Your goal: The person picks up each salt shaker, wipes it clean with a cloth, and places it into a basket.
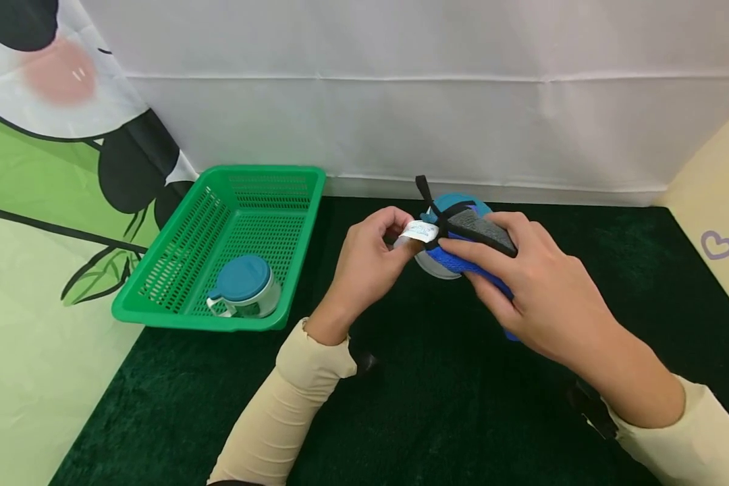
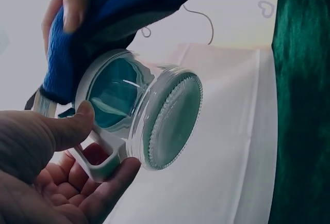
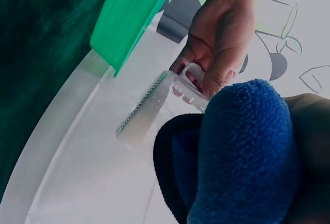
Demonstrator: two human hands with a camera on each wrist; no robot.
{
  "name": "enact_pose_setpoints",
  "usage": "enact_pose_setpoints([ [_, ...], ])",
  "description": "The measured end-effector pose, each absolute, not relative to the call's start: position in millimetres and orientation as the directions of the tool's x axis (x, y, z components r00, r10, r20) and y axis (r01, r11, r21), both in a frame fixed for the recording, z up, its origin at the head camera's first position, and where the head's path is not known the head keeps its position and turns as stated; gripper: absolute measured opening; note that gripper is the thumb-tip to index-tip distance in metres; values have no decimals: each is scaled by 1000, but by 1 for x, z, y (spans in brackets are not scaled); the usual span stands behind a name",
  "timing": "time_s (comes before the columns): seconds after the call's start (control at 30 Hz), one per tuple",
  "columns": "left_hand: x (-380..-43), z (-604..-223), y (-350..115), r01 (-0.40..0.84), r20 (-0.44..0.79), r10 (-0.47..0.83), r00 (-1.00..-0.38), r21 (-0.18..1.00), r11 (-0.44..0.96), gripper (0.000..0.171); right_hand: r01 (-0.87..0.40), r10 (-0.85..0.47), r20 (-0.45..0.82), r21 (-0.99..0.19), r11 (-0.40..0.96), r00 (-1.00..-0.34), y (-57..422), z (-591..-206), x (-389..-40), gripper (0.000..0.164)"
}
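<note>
My left hand (image 1: 370, 250) grips the white handle (image 2: 105, 157) of a clear glass jar (image 2: 165, 115). The jar is tilted, its ribbed base facing away from the hand in the left wrist view. In the head view, its blue lid (image 1: 452, 201) shows behind a blue and grey cloth (image 1: 476, 226) with black edging. My right hand (image 1: 541, 290) holds this cloth against the jar, its fingers and thumb bent around it. A white tag (image 1: 420, 231) and a black loop hang from the cloth near the left fingers. Much of the jar is hidden by the cloth.
To the left, a green plastic basket (image 1: 200, 322) stands on the dark green tablecloth (image 1: 425, 398). Inside it, near the front, is a similar handled jar with a blue lid (image 1: 243, 278). A pale wall sheet (image 1: 401, 135) rises behind the table.
</note>
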State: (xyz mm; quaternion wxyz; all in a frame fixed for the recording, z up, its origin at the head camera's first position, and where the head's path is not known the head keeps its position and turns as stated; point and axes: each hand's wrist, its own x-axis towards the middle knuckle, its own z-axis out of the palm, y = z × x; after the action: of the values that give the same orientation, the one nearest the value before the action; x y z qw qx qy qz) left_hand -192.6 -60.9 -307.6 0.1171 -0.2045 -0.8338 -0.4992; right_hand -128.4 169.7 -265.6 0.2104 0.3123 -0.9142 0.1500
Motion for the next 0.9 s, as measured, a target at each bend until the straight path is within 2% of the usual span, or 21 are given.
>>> enact_pose_setpoints([
  [0.23,-194,-298,-72,417,383,165,-909,821,389,19,-632,-503,472,-163,758,-724,175,-269,-116,53],
  [0.57,-199,-272,-104,437,432,76,-899,870,226,21,-547,-470,295,-286,787,-832,188,-282,-112,51],
  [0.73,-201,-260,-122,460,462,39,-886,867,193,19,-525,-448,290,-301,796,-846,194,-286,-111,49],
  [0.9,-204,-248,-140,430,445,-29,-895,879,206,20,-514,-434,294,-304,802,-851,201,-289,-109,48],
])
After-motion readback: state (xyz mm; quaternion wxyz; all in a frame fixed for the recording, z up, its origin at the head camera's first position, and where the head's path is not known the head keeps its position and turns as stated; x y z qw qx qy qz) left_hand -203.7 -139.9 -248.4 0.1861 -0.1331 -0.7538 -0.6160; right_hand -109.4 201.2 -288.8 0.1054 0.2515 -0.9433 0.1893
